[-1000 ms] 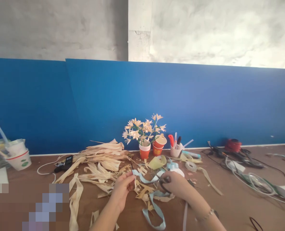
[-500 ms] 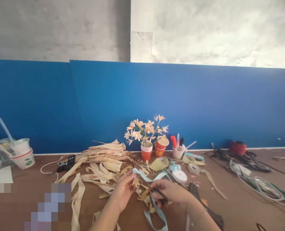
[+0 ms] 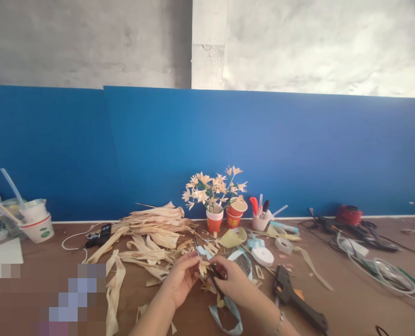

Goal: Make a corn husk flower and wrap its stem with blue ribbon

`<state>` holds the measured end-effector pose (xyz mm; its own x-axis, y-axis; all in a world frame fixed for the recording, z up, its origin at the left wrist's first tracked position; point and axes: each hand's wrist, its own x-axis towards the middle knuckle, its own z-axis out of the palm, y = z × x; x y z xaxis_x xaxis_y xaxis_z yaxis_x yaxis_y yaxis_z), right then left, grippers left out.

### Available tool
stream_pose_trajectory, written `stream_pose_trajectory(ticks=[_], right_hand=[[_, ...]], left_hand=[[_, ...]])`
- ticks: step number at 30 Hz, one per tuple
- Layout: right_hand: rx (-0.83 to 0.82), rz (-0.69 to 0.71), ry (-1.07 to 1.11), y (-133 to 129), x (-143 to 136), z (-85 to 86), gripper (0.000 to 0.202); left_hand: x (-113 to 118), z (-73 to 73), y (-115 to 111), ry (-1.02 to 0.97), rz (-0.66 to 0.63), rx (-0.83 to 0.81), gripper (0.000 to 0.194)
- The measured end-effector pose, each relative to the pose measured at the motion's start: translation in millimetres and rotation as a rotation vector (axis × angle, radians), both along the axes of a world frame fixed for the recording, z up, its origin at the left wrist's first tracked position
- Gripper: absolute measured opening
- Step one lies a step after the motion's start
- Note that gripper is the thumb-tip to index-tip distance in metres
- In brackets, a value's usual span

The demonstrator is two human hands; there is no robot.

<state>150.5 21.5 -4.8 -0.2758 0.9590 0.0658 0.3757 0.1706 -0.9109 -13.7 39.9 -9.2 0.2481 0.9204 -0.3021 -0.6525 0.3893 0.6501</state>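
Observation:
My left hand [image 3: 181, 279] pinches one end of a pale blue ribbon [image 3: 228, 315] just above the brown table [image 3: 350, 298]. My right hand [image 3: 233, 282] grips black-handled scissors [image 3: 214, 275], whose blades sit right beside the left fingertips at the ribbon. The ribbon's loose tail curls down in front of my right wrist. Scraps of dried corn husk [image 3: 151, 235] lie under and to the left of both hands.
A black glue gun [image 3: 296, 301] lies right of my right arm. Behind the hands stand orange paper cups with husk flowers [image 3: 216, 191], a pen cup [image 3: 259, 219], tape rolls [image 3: 262, 255]. Tangled cables [image 3: 364, 238] fill the right side; white cups [image 3: 35, 224] stand far left.
My right hand has moved left with the scissors, closing the gap to the left hand. The glue gun has come fully into sight on the right as the view shifted.

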Motion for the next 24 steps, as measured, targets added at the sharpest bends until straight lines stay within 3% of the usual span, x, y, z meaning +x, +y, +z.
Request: stream_pose_trajectory(ticks=[4,10,16,20,24], right_hand=[[0.091,0.015,-0.068,-3,-1,9.2,0.017],[0.125,0.0,-0.097,-3,-3,9.5,0.022],[0.148,-0.001,-0.057,-8,-7,18.1,0.023],[0.132,0.035,0.045,-8,-8,16.5,0.021],[0.009,0.084,0.228,-3,-8,6.1,0.022]], left_hand=[[-1,2.4,-2,0.074,-0.031,0.062,0.017],[-3,-1.3,1,0.137,-0.015,0.124,0.016],[-2,-2.6,-1,0.059,0.001,0.133,0.022],[-1,-1.4,-3,-0.026,0.011,0.111,0.024],[0,2.5,-4,-0.057,0.006,0.192,0.022]])
